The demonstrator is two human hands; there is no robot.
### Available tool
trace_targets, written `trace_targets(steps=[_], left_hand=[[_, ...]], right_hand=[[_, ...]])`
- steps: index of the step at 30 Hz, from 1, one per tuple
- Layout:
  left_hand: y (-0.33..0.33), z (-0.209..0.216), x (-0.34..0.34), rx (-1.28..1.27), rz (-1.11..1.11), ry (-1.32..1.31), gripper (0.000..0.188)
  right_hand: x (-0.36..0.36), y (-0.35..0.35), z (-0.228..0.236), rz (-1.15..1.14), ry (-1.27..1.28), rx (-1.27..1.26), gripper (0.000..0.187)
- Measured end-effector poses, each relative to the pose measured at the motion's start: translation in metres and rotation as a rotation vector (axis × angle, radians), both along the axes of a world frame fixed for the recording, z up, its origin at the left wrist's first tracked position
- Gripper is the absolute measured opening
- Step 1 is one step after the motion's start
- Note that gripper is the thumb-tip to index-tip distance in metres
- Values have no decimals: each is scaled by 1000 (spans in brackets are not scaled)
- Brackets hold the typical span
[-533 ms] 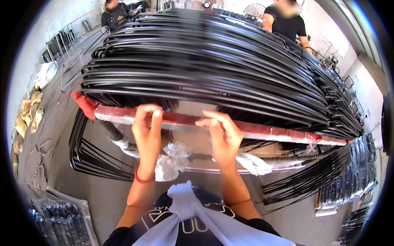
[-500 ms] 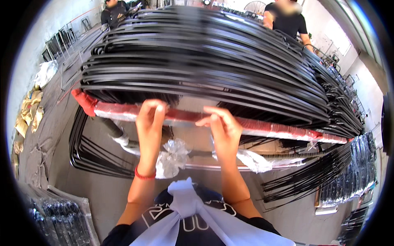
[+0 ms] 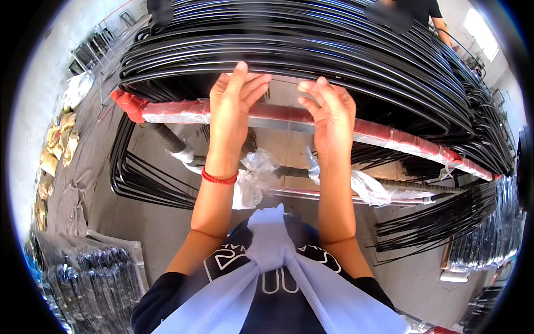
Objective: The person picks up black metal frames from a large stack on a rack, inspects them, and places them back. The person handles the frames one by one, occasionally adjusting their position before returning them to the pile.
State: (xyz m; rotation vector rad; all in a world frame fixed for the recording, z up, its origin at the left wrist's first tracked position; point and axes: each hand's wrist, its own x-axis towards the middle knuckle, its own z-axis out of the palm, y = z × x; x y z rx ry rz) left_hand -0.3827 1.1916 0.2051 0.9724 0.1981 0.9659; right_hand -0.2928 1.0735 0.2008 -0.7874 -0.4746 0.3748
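Note:
My left hand (image 3: 231,103), with a red beaded bracelet (image 3: 219,177) at the wrist, is raised in front of the stack of bent black metal tubes (image 3: 278,47). Its fingers are apart and point to the right. Across a short gap, my right hand (image 3: 335,108) is held up with fingers loosely spread and curved to the left. Both sets of fingertips are close to the lowest front tubes; whether they touch cannot be made out. Neither hand holds anything. Below the fingers runs a rack bar (image 3: 283,117) wrapped in red and clear film.
A lower bar with crumpled clear plastic (image 3: 258,170) crosses nearer my body. More black tubes hang at the left (image 3: 147,181) and right (image 3: 439,217). Wrapped bundles (image 3: 94,284) stand at lower left. A co-worker's arm (image 3: 442,32) shows beyond the stack, at the right.
Both hands have moved up and forward in the view, from over the red bar to the stack's front tubes. The view has shifted, with the stack and rack higher in it.

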Motion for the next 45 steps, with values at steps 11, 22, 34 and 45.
trace_targets(steps=[11, 22, 34, 45], left_hand=[[18, -7, 4, 25, 32, 35, 26], [17, -8, 7, 55, 63, 29, 27], [22, -15, 10, 107, 100, 21, 28], [40, -22, 16, 51, 111, 58, 47]], right_hand=[[7, 11, -4, -51, -44, -1, 28], [13, 16, -9, -21, -53, -19, 26], [7, 12, -4, -51, -33, -22, 28], [16, 21, -17, -41, -75, 74, 27]])
